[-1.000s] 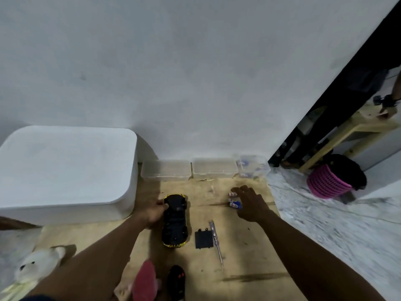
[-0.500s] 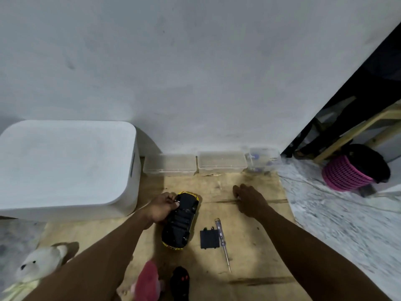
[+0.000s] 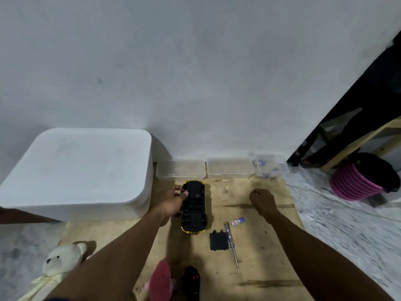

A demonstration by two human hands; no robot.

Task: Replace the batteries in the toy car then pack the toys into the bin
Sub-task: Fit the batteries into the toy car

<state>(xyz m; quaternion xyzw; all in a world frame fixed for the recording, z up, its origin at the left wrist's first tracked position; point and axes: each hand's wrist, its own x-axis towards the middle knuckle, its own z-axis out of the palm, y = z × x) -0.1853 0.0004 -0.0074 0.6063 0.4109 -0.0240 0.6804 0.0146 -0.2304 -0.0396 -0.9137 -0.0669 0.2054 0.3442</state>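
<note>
The black and yellow toy car (image 3: 193, 208) lies upside down on the wooden board (image 3: 260, 257), its underside facing up. My left hand (image 3: 174, 202) grips the car's left side near its far end, thumb on the underside. My right hand (image 3: 261, 199) hovers to the car's right, curled into a fist; whatever it holds is hidden by the fingers. One small battery (image 3: 237, 221) lies on the board by the screwdriver (image 3: 232, 246). The black battery cover (image 3: 218, 241) lies beside that. A white lidded bin (image 3: 76, 170) stands at the left.
Three clear plastic boxes (image 3: 229, 168) line the wall behind the car. A white teddy bear (image 3: 61, 258), a pink toy (image 3: 160, 281) and a black remote (image 3: 191, 283) lie near me. A pink basket (image 3: 355, 186) stands on the floor at right.
My right hand closed over the batteries on the board and lifted as a fist, leaving one battery behind. My left hand shifted the car and now grips it straighter.
</note>
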